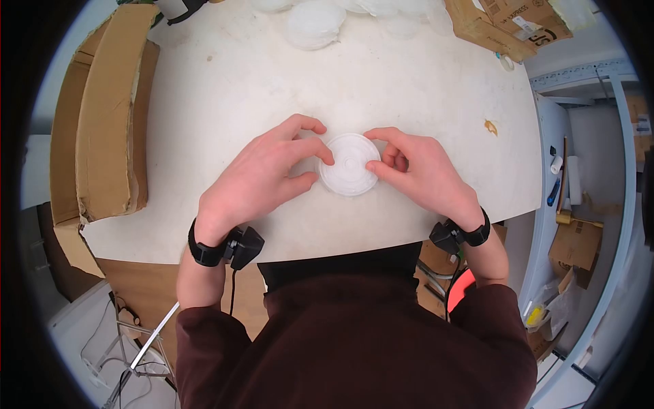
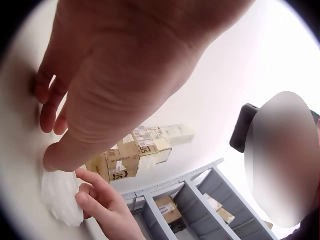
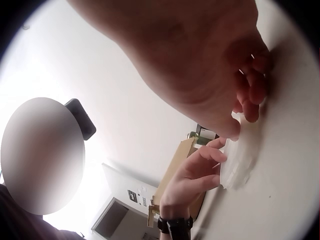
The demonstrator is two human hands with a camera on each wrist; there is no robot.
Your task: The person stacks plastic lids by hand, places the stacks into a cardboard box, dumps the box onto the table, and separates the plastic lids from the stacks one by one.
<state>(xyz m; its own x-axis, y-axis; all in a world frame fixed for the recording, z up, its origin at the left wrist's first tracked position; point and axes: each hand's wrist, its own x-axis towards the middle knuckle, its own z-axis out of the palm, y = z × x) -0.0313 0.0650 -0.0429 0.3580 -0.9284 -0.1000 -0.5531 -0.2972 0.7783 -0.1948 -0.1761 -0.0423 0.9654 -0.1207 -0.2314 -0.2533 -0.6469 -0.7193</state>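
Table: pale top before you, a brown mark [image 1: 490,127] toward your right
Nearest you: round whitish stack [image 1: 349,164]
Left side: long cardboard box [image 1: 112,116]
Far edge: translucent round pieces [image 1: 315,26]
Far right: cardboard boxes [image 1: 494,28], small ring [image 1: 505,62] beside them

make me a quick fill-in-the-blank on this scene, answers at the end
Seen from above, the disc has a ____ outline. The left hand and right hand are on ____ sides of it. The long box is on the person's ____. The wrist straps are coloured ____.

Missing words: round; opposite; left; black
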